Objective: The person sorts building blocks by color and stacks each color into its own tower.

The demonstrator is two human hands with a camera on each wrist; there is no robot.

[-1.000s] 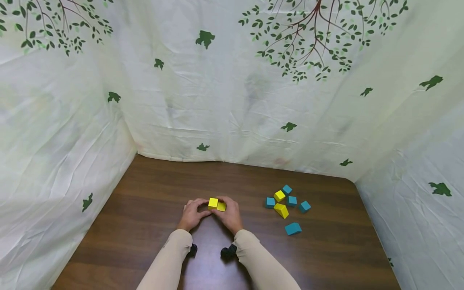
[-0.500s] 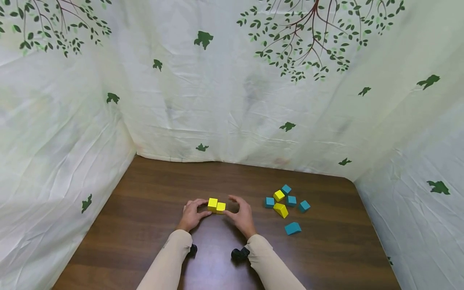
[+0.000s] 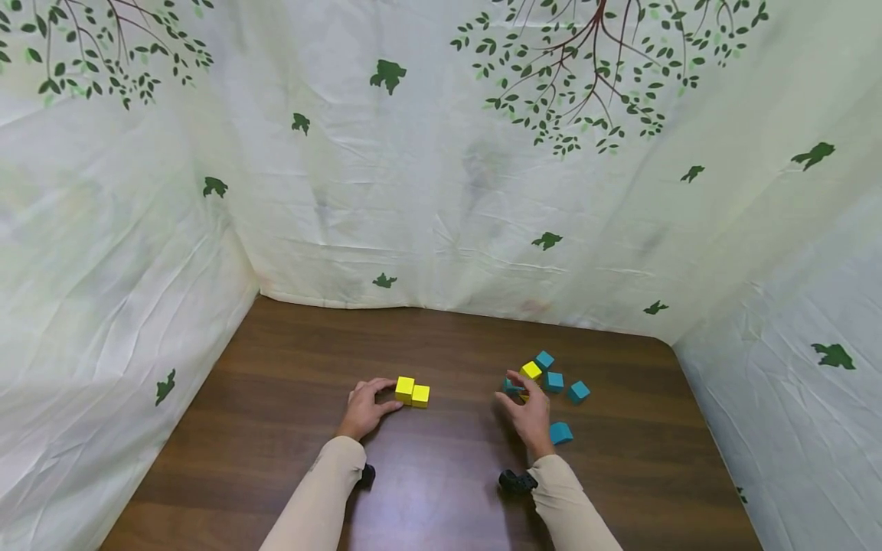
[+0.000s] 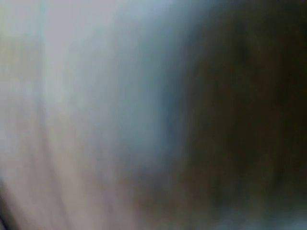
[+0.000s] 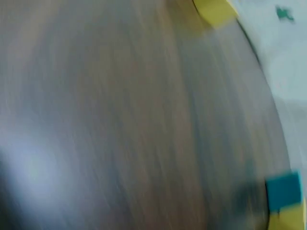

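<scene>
Two yellow blocks stand side by side, the left one [image 3: 404,389] rising higher than the right one [image 3: 420,396]. My left hand [image 3: 364,408] holds the left block, fingers behind and thumb in front. My right hand [image 3: 530,417], thumb and fingers apart, hovers at the block group on the right, partly covering a blue block [image 3: 511,387] and a yellow piece. Nothing shows in its grasp. The left wrist view is a blur. A yellow block [image 5: 216,10] and a blue block [image 5: 284,191] appear in the right wrist view, without fingers.
Beyond the right hand lie a yellow block [image 3: 530,370], blue blocks [image 3: 544,360] [image 3: 554,382] [image 3: 579,392] and a blue piece [image 3: 561,433] nearer the front. Patterned cloth [image 3: 441,191] hangs around the brown table [image 3: 310,344].
My right hand has let go of the right yellow block and moved right to the scattered blocks. The left hand has stayed in place.
</scene>
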